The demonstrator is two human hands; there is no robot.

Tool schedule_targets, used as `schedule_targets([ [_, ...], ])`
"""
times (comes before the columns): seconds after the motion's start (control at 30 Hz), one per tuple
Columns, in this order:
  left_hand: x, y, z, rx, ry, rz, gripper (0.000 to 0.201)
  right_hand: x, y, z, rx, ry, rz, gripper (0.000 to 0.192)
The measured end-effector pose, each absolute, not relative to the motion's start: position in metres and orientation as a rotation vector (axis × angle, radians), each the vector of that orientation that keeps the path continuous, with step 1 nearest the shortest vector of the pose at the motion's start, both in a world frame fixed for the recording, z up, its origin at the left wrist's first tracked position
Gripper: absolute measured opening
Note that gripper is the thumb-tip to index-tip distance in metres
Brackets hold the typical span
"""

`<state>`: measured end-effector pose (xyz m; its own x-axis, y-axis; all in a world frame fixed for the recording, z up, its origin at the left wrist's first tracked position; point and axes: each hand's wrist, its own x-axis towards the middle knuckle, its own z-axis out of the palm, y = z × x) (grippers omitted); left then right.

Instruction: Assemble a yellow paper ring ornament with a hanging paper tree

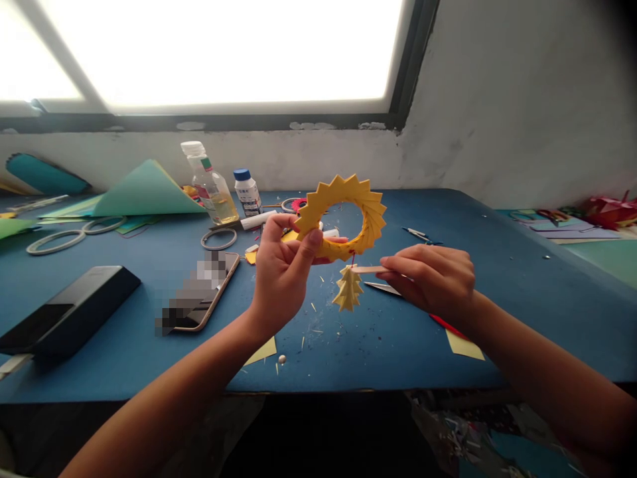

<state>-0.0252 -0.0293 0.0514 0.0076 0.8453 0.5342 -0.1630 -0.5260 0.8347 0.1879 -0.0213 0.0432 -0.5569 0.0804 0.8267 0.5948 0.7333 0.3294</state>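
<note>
Between thumb and fingers, my left hand [283, 265] holds a yellow folded-paper ring [374, 216] with a zigzag outer edge, raised above the table. From the ring's lower edge a short red thread hangs, and below it dangles a small pale-yellow pleated paper piece [349, 290]. My right hand [432, 275] pinches a thin flat wooden stick [367, 269]. The stick's tip meets the top of the hanging piece near the thread; whether it touches I cannot tell. Scissors [382, 288] lie behind my right hand, their blades showing and a red handle partly hidden.
On the blue table [527, 279] a phone [212, 299] and a dark box-like device [70, 312] lie at left. Behind them stand a clear bottle [212, 189] and a white bottle with a blue cap [247, 194]. A pen [421, 235], tape rings and paper scraps lie around.
</note>
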Motion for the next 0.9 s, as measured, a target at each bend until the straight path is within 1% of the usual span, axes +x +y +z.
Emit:
schedule_targets([
  [0.17, -0.0247, -0.0291, 0.0515, 1.509, 0.752, 1.636, 0.026, 0.1885, -0.0206, 0.0413, -0.588, -2.082, -0.791, 0.012],
  [0.3, -0.0244, -0.0295, 0.0521, 1.513, 0.721, 1.625, 0.024, 0.1868, -0.0188, 0.0423, -0.558, -2.07, -0.832, 0.012],
  [0.5, -0.0252, -0.0301, 0.0524, 1.52, 0.754, 1.618, 0.023, 0.186, -0.0187, 0.0422, -0.543, -2.088, -0.772, 0.009],
  [0.73, -0.025, -0.0293, 0.0514, 1.507, 0.755, 1.63, 0.024, 0.1878, -0.0201, 0.041, -0.579, -2.094, -0.834, 0.016],
  [0.9, -0.0253, -0.0298, 0.0514, 1.51, 0.735, 1.621, 0.023, 0.1862, -0.0188, 0.0421, -0.564, -2.1, -0.84, 0.015],
])
